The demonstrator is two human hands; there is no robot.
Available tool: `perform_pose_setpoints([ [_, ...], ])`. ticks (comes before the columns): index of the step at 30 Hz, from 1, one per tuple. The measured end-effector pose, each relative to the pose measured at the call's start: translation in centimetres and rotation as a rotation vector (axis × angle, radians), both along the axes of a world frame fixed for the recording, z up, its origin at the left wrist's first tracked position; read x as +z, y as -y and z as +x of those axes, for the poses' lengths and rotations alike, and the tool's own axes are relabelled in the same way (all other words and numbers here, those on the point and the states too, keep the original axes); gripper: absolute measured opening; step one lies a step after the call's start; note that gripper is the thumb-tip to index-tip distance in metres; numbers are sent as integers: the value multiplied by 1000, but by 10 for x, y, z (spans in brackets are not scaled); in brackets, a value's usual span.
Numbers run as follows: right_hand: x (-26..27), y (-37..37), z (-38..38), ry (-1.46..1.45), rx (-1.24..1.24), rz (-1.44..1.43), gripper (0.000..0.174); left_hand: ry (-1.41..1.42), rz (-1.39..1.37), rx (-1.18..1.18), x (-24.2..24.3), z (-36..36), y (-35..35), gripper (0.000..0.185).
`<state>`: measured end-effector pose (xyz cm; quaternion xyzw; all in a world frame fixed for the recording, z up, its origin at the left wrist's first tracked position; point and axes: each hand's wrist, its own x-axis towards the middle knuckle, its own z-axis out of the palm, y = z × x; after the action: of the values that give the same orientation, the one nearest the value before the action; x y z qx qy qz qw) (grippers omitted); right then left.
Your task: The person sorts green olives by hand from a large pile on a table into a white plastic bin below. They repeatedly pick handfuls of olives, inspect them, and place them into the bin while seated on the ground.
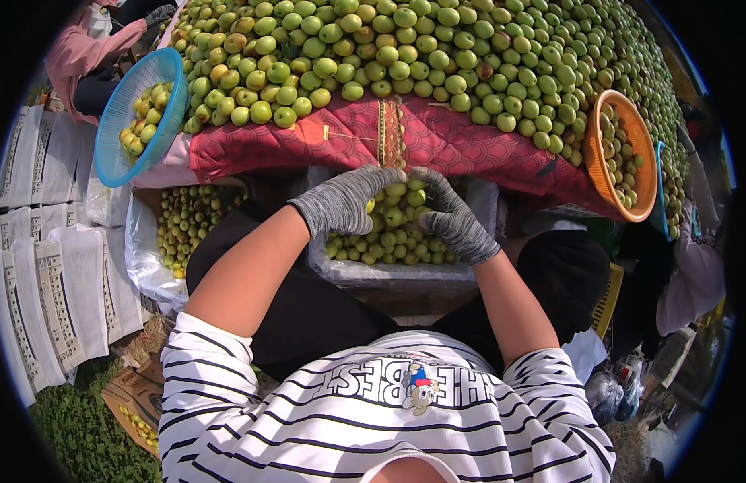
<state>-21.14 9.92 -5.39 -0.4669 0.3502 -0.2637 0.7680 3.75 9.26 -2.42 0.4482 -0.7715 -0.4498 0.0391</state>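
Both my hands wear grey knit gloves and cup a cluster of green jujubes (395, 215) from either side. My left hand (349, 200) curves around the cluster's left, its fingertips at the far side. On the right, my right hand (454, 214) has its fingers bent inward against the fruit. The palms are hidden from view. Below the hands stands a crate with a clear plastic liner (325, 256), between my knees. Smaller-looking green jujubes (403, 252) fill the part of it that shows.
A large heap of jujubes (349, 48) lies beyond a red quilted cloth (469, 139). A blue basket (178, 90) and an orange basket (646, 187) flank it. Another lined crate (146, 265) sits left, beside stacked paper-covered crates (77, 290). People work at both sides.
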Motion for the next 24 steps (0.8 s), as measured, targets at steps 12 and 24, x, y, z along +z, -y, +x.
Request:
perform_pose_setpoints([
  [12, -112, -61, 87, -1121, 745, -1006, 59, -4, -184, 350, 19, 36, 21, 40],
  [24, -154, -39, -12, -1350, 731, -1003, 70, -158, -229, 451, 27, 52, 20, 37],
])
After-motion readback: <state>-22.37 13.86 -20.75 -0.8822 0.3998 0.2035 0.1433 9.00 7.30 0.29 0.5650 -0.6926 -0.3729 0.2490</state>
